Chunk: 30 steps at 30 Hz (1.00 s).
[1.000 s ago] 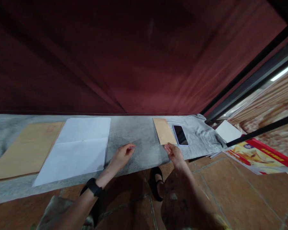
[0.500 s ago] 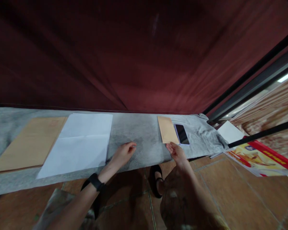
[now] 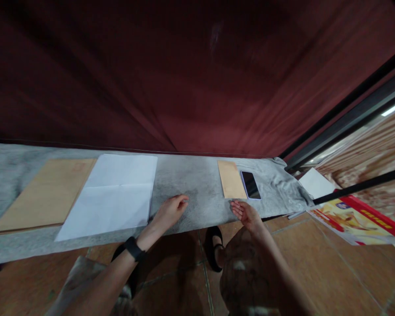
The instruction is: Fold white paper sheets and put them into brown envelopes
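My right hand is open, palm partly up, with its fingers stretched just below the near edge of a small brown envelope. A narrow gap separates the fingertips from the envelope, which lies flat. Right beside the envelope lies a phone with a dark screen and a pale purple rim. My left hand rests over the grey cloth with its fingers curled in, and nothing shows in it. Left of that hand lies a stack of white paper with a crease across it. Large brown envelopes lie partly under the paper.
A dark red curtain hangs behind the cloth-covered surface. On the right are a dark metal frame, a white sheet and a red and yellow printed package. Below are the tiled floor and a black shoe.
My right hand has let go of the small envelope's near edge and drawn back slightly toward me, its fingers spreading. My left hand keeps nearly the same place and shape.
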Each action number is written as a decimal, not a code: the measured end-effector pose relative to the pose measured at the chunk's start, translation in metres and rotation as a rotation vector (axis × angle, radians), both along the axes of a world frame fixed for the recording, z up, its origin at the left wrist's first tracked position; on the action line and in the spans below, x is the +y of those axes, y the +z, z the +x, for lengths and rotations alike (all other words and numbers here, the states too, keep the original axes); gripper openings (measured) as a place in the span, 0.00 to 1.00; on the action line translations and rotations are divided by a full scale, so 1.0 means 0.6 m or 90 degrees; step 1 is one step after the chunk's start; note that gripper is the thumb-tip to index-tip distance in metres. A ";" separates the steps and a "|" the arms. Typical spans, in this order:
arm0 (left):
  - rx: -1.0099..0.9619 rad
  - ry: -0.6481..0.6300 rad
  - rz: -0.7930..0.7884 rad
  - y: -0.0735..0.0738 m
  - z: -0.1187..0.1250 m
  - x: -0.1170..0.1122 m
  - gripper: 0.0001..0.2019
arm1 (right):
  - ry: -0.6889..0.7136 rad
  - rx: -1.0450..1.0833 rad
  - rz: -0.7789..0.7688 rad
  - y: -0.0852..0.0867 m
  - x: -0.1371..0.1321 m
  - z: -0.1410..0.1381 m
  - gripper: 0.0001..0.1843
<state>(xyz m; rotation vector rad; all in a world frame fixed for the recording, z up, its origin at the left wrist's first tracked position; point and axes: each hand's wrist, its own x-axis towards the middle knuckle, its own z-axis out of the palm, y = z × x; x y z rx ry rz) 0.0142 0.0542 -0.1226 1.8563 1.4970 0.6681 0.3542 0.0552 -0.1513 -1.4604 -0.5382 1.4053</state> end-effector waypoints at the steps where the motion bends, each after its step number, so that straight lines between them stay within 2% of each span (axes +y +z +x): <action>1: 0.006 -0.001 -0.001 0.000 0.000 -0.001 0.13 | -0.007 -0.040 0.020 0.001 0.001 -0.002 0.05; 2: 0.013 -0.002 -0.001 0.000 0.000 -0.001 0.13 | -0.014 -0.103 0.055 0.002 0.002 -0.005 0.07; 4: 0.031 -0.006 0.004 0.000 -0.001 -0.003 0.12 | 0.002 -0.323 0.169 0.002 0.008 -0.012 0.15; 7: 0.076 -0.004 0.032 0.003 -0.007 -0.006 0.12 | 0.113 -0.696 0.309 -0.010 0.012 -0.025 0.26; 10: 0.132 0.022 0.087 0.010 -0.020 -0.006 0.12 | 0.238 -0.933 0.280 -0.038 0.005 -0.034 0.30; 12: 0.175 0.052 0.108 0.015 -0.032 -0.004 0.13 | 0.280 -1.012 0.249 -0.057 -0.003 -0.036 0.32; 14: 0.221 0.085 0.107 0.021 -0.046 -0.002 0.14 | 0.284 -1.048 0.236 -0.069 -0.007 -0.036 0.32; 17: 0.291 0.155 0.090 0.032 -0.076 0.004 0.17 | 0.258 -1.052 0.251 -0.070 -0.009 -0.037 0.31; 19: 0.343 0.234 0.064 0.040 -0.106 0.008 0.23 | 0.231 -1.019 0.286 -0.061 -0.005 -0.043 0.30; 22: 0.399 0.381 -0.029 0.050 -0.165 0.013 0.31 | 0.215 -0.872 0.354 -0.041 0.004 -0.069 0.27; 24: 0.404 0.455 -0.062 0.055 -0.207 0.013 0.34 | 0.217 -0.723 0.373 -0.028 0.012 -0.100 0.24; 27: 0.412 0.545 -0.089 0.059 -0.259 0.008 0.34 | 0.218 -0.511 0.354 -0.015 0.024 -0.163 0.18; 30: 0.385 0.578 -0.141 0.063 -0.289 0.000 0.30 | 0.292 -0.360 0.298 -0.011 0.036 -0.239 0.16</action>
